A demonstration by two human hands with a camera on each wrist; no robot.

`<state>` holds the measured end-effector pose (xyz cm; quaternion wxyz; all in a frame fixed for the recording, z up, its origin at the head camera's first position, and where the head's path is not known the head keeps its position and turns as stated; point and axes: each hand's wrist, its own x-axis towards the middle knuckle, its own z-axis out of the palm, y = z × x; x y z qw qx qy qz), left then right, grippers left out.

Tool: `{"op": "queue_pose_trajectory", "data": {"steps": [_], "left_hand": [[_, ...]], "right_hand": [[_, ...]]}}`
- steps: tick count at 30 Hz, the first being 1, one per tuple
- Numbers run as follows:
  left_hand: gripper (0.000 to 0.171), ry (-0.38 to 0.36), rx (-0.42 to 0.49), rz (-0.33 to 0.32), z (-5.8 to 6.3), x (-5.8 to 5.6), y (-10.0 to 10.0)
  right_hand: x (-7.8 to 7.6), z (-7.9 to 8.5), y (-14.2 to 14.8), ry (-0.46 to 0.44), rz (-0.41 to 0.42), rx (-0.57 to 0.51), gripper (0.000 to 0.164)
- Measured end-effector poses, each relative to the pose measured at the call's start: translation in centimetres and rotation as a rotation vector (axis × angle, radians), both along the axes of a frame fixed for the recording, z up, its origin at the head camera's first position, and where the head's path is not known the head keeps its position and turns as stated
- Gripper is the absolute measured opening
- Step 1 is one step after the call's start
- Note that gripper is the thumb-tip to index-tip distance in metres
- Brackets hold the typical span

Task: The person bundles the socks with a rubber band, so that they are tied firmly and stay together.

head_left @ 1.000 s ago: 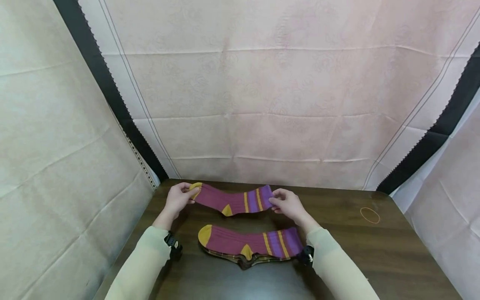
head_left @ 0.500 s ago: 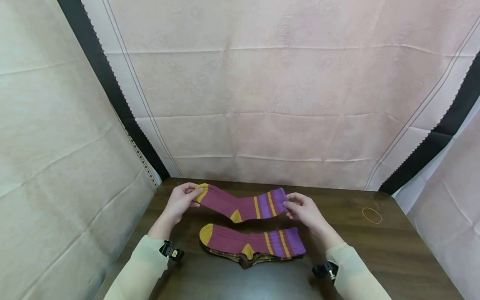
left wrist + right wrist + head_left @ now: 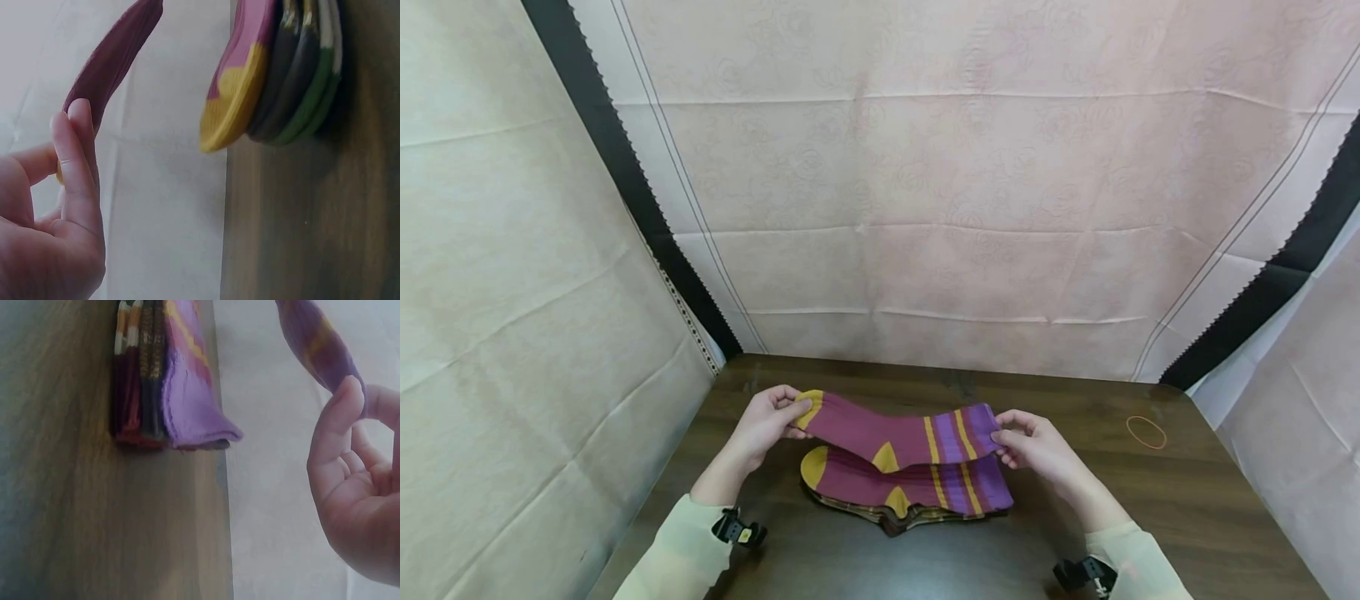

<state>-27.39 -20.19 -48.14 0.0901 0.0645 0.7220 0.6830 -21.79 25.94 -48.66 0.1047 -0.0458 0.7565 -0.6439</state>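
Observation:
Between my two hands a maroon sock point(image 3: 865, 433) with a yellow toe and heel and a purple striped cuff is stretched sideways. My left hand point(image 3: 767, 423) pinches its toe end; my right hand point(image 3: 1030, 442) pinches the cuff. It hangs above a stack of socks whose top one point(image 3: 857, 479) has the same maroon, yellow and purple pattern, and it hides part of that top sock. In the left wrist view, dark and green socks point(image 3: 306, 94) show beneath the stack's yellow toe. The right wrist view shows the purple cuff point(image 3: 194, 412) over several folded layers.
A thin yellowish rubber band point(image 3: 1146, 432) lies at the right of the dark wooden table point(image 3: 1180, 500). Pale fabric walls point(image 3: 925, 208) stand behind the table and at both sides. A black device is strapped to each wrist.
Both hands have carried the held sock to the right and nearer, so it now overlaps the stack in the head view. The stack and rubber band stay in place.

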Motion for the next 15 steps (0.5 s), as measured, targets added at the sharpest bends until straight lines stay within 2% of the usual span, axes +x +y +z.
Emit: {"op": "queue_pose_trajectory", "data": {"steps": [4,9,15], "left_hand": [[0.023,-0.015,-0.035,-0.043,0.0,1.3,0.0],[0.025,-0.04,-0.067,-0.094,-0.5,2.6,0.3],[0.027,-0.057,-0.086,-0.142,-1.7,3.4,0.7]], "right_hand": [[0.8,0.1,1.0,-0.001,0.068,0.032,0.029],[1.4,-0.3,2.1,-0.038,0.112,0.054,0.027],[1.6,-1.4,2.7,-0.091,0.145,0.046,0.025]]}}
